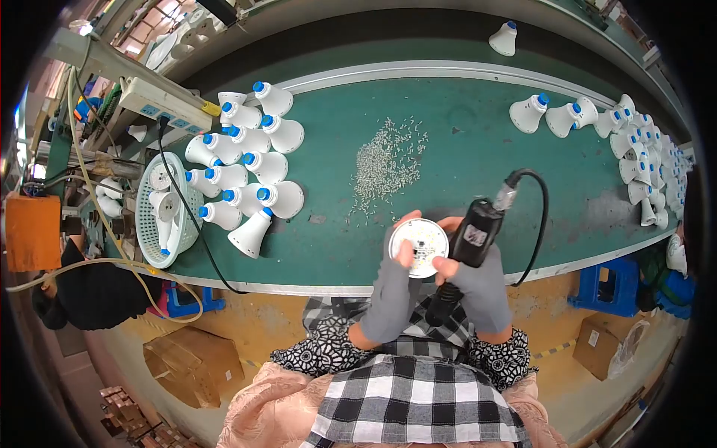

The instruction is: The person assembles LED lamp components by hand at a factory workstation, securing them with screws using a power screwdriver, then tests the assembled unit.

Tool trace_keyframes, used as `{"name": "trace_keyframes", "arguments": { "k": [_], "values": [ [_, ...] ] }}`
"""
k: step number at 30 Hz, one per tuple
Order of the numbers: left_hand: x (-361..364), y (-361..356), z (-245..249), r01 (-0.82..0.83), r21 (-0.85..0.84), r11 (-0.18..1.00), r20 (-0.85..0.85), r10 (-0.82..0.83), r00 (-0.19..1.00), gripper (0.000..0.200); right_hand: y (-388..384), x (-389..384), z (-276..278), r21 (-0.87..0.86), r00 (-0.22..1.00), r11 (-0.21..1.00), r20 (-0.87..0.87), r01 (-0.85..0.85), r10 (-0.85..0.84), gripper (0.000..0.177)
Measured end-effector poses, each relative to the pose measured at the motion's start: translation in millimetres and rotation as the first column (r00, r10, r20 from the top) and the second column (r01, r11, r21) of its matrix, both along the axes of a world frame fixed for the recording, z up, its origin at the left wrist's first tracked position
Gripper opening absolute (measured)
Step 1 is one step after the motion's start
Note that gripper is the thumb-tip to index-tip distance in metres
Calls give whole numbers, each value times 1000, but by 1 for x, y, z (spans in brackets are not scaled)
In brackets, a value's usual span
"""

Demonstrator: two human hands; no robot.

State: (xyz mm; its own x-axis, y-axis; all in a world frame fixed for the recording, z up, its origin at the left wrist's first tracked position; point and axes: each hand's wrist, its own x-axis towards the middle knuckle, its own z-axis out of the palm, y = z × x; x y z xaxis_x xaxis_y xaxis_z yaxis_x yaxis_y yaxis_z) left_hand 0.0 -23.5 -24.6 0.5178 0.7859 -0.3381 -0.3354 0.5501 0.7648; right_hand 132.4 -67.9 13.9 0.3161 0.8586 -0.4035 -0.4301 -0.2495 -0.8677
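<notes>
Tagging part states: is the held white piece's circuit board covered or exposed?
Exposed: the white piece shows small components on its circuit board, with no opaque cover over it.

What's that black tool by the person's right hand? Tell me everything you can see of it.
The black tool is a thick, rounded bar, plastic-looking, with a pale label too small to read. At its upper end a silvery, metal-looking connector joins a black cable that loops down toward the table's near edge. It slants, upper end leaning right, lower end over the person's lap. The right hand crosses its middle. Whether it is running cannot be told.
</notes>
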Motion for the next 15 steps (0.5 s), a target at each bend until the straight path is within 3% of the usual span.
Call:
{"name": "trace_keyframes", "arguments": {
  "k": [1,4,8,9,13,15],
  "values": [
    [-2,2,1,80,-6,997,35,-80,996,61,0,5,-1,10,999,1000,-23,-23,23,47],
    [-17,15,10,346,134,929,-186,-320,929,61,3,25,2,21,991,993,69,-118,116,44],
    [-22,37,17,639,86,764,-250,-605,756,59,10,36,6,-27,941,954,158,-299,299,41],
    [-21,40,17,667,3,745,-241,-647,724,59,11,35,5,-24,935,952,180,-307,306,39],
    [-16,34,18,444,-4,896,-289,-426,857,52,5,29,12,38,931,998,364,-49,32,37],
    [-14,28,8,230,-20,973,-261,-227,938,47,-4,30,16,183,939,971,277,157,-204,34]
  ]
}}
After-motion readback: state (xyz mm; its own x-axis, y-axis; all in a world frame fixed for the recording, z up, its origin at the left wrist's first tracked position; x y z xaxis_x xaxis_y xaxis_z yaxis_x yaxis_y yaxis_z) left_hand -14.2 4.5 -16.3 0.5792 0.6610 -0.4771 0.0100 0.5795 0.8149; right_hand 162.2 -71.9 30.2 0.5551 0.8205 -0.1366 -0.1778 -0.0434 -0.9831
